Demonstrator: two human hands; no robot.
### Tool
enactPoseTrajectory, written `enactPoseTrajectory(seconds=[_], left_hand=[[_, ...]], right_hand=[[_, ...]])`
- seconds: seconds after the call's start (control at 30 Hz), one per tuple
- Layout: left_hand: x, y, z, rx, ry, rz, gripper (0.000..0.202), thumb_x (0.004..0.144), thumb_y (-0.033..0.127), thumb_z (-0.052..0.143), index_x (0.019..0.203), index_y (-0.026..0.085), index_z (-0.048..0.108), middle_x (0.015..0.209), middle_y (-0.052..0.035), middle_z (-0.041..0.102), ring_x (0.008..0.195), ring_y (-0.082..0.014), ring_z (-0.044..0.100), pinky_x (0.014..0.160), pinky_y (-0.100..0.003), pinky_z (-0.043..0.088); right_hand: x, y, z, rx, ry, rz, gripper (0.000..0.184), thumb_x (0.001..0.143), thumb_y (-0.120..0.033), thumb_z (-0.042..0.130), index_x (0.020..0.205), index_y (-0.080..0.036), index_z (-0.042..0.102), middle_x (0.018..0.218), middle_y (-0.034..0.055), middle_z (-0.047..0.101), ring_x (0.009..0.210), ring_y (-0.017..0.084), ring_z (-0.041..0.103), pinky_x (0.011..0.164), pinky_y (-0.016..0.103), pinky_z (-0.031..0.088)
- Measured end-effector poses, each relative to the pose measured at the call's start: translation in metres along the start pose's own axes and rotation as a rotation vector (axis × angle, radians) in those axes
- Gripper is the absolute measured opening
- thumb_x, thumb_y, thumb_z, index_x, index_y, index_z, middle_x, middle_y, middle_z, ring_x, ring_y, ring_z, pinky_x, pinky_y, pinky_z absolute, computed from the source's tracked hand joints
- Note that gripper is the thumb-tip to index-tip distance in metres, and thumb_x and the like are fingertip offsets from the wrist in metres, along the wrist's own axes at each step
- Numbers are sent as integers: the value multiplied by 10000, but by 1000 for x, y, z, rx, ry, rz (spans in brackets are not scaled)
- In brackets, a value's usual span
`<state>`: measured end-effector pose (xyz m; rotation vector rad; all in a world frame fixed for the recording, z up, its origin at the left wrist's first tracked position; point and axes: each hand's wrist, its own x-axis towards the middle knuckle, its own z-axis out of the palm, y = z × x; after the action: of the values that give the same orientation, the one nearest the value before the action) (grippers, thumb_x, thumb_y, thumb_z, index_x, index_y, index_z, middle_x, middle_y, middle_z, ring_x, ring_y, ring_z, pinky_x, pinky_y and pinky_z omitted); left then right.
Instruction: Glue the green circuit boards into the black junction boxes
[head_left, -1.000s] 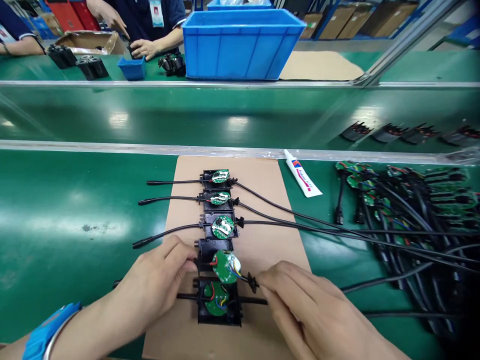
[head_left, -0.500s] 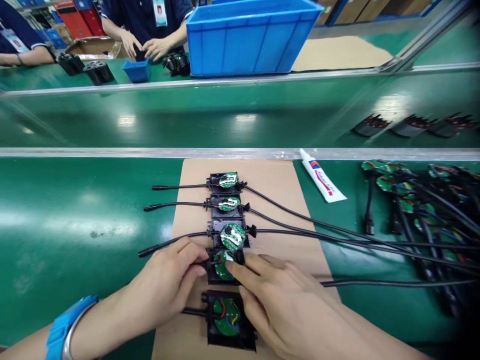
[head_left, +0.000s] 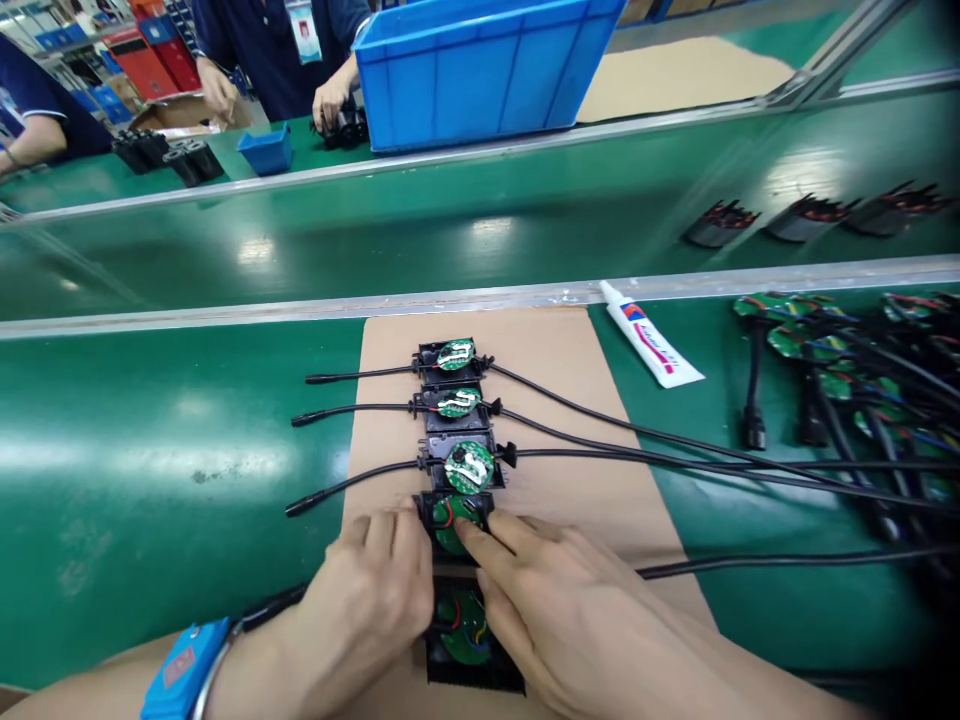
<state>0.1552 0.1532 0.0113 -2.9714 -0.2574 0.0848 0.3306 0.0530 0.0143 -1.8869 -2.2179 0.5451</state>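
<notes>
Several black plastic housings lie in a column, each with a round green circuit board. At the fourth housing, my left hand is closed at the left edge on a black cable, whose end shows beside the wrist. My right hand has its index fingertip pressed on that housing's circuit board; its lower fingers reach along the right side, and what they grip is partly hidden. Below lies the nearest housing, partly covered by both hands, with red, yellow and blue wires on its board.
Brown cardboard lies under the housings. A white glue tube is at upper right, beside a heap of wired circuit boards. Across a metal rail, a co-worker's hand is near a blue bin.
My left hand has turned over into a fist and moved slightly down at the housing's left edge. My right index finger stays on the board. The camera view has tilted a little.
</notes>
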Motion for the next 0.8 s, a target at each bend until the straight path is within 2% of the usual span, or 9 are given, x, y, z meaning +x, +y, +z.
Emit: enactPoseTrajectory(seconds=[0.1,0.17,0.3,0.37,0.47,0.6,0.7,0.77,0.8], left_hand=[[4,4,-4,87,-46,5,309,736,9,403,901,-4,664,755,-174,606,597,-249,584,442,-350,508],[2,0,-5,-32,-34,-47,276,744,8,429,900,33,656,768,-140,601,641,-242,588,499,-359,533],[-2,-14,-4,-387,130,-138,305,841,45,461,1115,92,588,968,-99,619,837,-223,585,709,-375,553],[0,-18,-3,-516,158,-56,248,891,105,462,1108,126,580,1038,-82,609,922,-221,558,794,-382,519],[6,-18,4,-598,122,120,182,925,139,434,1025,131,587,1061,-69,605,947,-201,537,875,-382,458],[9,-17,12,-640,81,138,149,917,113,423,955,141,564,1098,-51,602,920,-184,542,848,-371,432],[8,-16,13,-683,78,115,123,903,97,444,950,144,548,1114,-44,598,971,-182,544,911,-364,408],[7,-16,12,-695,71,109,113,895,94,461,952,143,546,1131,-45,594,992,-186,539,949,-361,392],[7,-16,11,-696,61,107,116,892,91,463,955,143,546,1140,-46,590,994,-189,536,956,-360,391]], right_hand=[[1,-1,1,9,-44,18,342,822,-175,439,1098,-137,638,874,87,654,660,227,628,553,348,427],[1,-1,-1,35,-75,40,346,845,-180,409,1111,-141,627,889,95,651,689,240,634,574,359,439],[0,2,-17,230,-151,119,259,859,-189,406,1062,-193,566,938,70,642,808,237,629,665,359,462],[-1,5,-24,307,-207,204,241,838,-167,430,1063,-189,513,930,59,632,823,228,617,661,343,454],[-5,6,-28,320,-218,268,167,835,-138,423,985,-185,482,867,45,601,775,213,588,631,331,426],[-7,6,-20,258,-128,171,118,847,-105,406,866,-190,486,827,39,564,703,187,543,602,313,399],[-7,11,-7,181,76,34,145,853,-58,388,821,-181,459,782,39,517,674,162,488,597,294,385],[-7,17,2,159,225,2,154,865,-47,380,800,-176,433,756,35,490,676,152,460,603,282,383],[-8,20,6,173,258,11,150,873,-55,380,793,-175,423,746,32,481,670,147,450,593,276,379]])
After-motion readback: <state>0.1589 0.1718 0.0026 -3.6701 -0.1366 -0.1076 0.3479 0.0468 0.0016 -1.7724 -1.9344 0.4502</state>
